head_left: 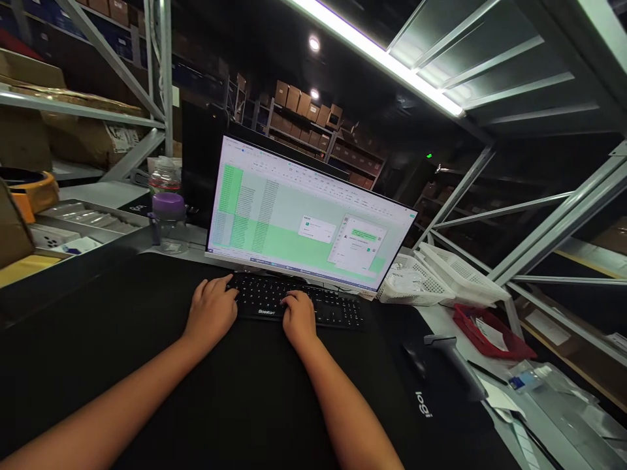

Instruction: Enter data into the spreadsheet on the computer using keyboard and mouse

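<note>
Left hand (211, 312) released, fingers at left end of Bosston keyboard (264, 297) | right hand (300, 320) unclenched, grasping nothing, over middle keys | monitor (289, 219) just behind, likely for one shared view | barcode scanner (458, 364) rightward, presumably for reach

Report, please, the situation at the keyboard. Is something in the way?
Left-hand grip at left end of keyboard. Right-hand grip near its middle; both empty. Nothing seen blocking; scanner lies apart, rightward.
</note>
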`<state>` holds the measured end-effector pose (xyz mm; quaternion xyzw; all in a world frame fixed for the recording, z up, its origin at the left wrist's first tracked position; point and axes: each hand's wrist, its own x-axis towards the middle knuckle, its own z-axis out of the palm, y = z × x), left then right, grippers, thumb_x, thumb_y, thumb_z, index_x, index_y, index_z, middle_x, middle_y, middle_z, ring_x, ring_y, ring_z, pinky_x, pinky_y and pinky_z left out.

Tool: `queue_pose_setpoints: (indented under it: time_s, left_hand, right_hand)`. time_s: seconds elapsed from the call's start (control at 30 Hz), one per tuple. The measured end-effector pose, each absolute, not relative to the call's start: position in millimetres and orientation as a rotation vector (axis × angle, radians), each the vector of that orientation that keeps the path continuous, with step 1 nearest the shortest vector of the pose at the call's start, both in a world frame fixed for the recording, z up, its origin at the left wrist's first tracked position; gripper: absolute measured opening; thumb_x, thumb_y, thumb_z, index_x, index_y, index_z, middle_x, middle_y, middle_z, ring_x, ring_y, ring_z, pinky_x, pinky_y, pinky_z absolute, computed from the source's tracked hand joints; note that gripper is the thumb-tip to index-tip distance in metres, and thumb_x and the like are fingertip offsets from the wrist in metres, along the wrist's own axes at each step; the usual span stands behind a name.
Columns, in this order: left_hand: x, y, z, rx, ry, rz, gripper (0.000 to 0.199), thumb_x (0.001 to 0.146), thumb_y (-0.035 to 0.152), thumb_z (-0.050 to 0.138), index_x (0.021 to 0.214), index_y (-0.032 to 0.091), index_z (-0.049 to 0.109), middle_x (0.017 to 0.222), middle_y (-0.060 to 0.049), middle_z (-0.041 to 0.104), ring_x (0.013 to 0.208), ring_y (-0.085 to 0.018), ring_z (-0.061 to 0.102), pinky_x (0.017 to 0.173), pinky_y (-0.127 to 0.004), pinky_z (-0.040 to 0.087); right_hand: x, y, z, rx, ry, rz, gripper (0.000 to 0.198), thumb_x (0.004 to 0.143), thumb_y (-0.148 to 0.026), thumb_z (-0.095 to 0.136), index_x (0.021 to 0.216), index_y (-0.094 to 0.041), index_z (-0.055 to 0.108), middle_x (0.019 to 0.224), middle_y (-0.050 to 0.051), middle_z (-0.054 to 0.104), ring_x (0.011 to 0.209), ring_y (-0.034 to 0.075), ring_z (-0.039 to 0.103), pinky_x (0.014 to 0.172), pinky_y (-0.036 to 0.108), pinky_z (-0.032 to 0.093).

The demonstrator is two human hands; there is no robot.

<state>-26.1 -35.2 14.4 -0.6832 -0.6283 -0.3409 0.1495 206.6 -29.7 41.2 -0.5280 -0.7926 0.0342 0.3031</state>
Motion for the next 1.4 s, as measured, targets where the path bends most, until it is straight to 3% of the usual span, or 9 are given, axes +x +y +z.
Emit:
queue_pose_setpoints:
  time_s: [0.13,0.3,0.43,0.63,0.77,1.0,1.27,1.4]
  left_hand:
    - [-17.5,-36.9,17.6,-2.107,-1.713,-1.005,0.046,0.090,0.025,0.045,0.122,0.012,0.076,0.141,-0.021,0.066,0.133,-0.035,0.061,0.122,-0.056,0.042]
    - [-6.6,-35.7,8.1,-2.292,-1.611,-0.973,0.047,0.093,0.039,0.048,0.123,0.018,0.077,0.139,-0.017,0.069,0.130,-0.035,0.063,0.114,-0.055,0.050]
    - [-4.7,-29.4,-2.0,-2.304,-1.598,-0.911,0.050,0.094,0.042,0.045,0.121,0.017,0.078,0.132,-0.018,0.072,0.125,-0.036,0.066,0.108,-0.054,0.054]
    - [-20.1,-29.2,5.3,-2.203,-1.699,-0.865,0.051,0.094,0.033,0.040,0.118,0.012,0.079,0.127,-0.018,0.074,0.119,-0.036,0.067,0.102,-0.053,0.055]
    - [-39.1,-36.3,20.2,-2.053,-1.885,-0.926,0.042,0.088,0.021,0.043,0.098,0.018,0.084,0.128,-0.014,0.075,0.120,-0.036,0.066,0.096,-0.053,0.054]
    - [-39.5,-47.8,32.6,-2.003,-1.960,-0.981,0.036,0.083,0.014,0.050,0.087,0.024,0.085,0.130,-0.007,0.076,0.123,-0.032,0.064,0.104,-0.051,0.051]
    - [-34.3,-43.4,28.2,-2.096,-1.816,-0.972,0.036,0.080,0.015,0.049,0.079,0.024,0.084,0.126,-0.009,0.077,0.124,-0.033,0.065,0.110,-0.053,0.050]
    - [-36.0,-35.1,17.1,-2.099,-1.719,-0.948,0.040,0.085,0.020,0.045,0.092,0.019,0.084,0.131,-0.014,0.074,0.125,-0.035,0.064,0.111,-0.056,0.049]
  right_hand:
    - [203.6,-32.6,42.1,-1.387,-2.127,0.085,0.039,0.091,-0.004,0.055,0.111,-0.024,0.081,0.136,0.010,0.069,0.131,0.024,0.062,0.114,0.042,0.049]
    - [200.9,-36.4,44.5,-1.394,-2.167,0.058,0.032,0.092,-0.009,0.060,0.111,-0.023,0.081,0.147,0.010,0.064,0.144,0.026,0.055,0.123,0.044,0.044]
    - [200.5,-38.8,45.7,-1.396,-2.191,0.062,0.037,0.099,-0.023,0.063,0.134,-0.019,0.070,0.144,0.013,0.065,0.137,0.025,0.060,0.121,0.041,0.046]
    - [202.4,-37.4,46.3,-1.430,-2.218,0.080,0.037,0.102,-0.028,0.061,0.137,-0.020,0.068,0.142,0.012,0.066,0.135,0.026,0.060,0.120,0.042,0.047]
    - [203.2,-35.8,47.1,-1.423,-2.231,0.113,0.037,0.101,-0.027,0.062,0.136,-0.018,0.069,0.144,0.013,0.065,0.136,0.027,0.060,0.120,0.041,0.046]
    - [203.1,-35.1,42.9,-1.403,-2.159,0.095,0.031,0.099,-0.020,0.061,0.126,-0.020,0.075,0.136,0.013,0.069,0.131,0.028,0.063,0.119,0.045,0.048]
    - [202.9,-38.1,45.7,-1.418,-2.135,0.111,0.032,0.099,-0.018,0.060,0.127,-0.019,0.075,0.138,0.014,0.068,0.133,0.027,0.062,0.119,0.044,0.047]
    - [201.1,-40.3,48.8,-1.454,-2.156,0.132,0.035,0.100,-0.021,0.061,0.132,-0.017,0.072,0.140,0.014,0.068,0.134,0.028,0.061,0.119,0.044,0.047]
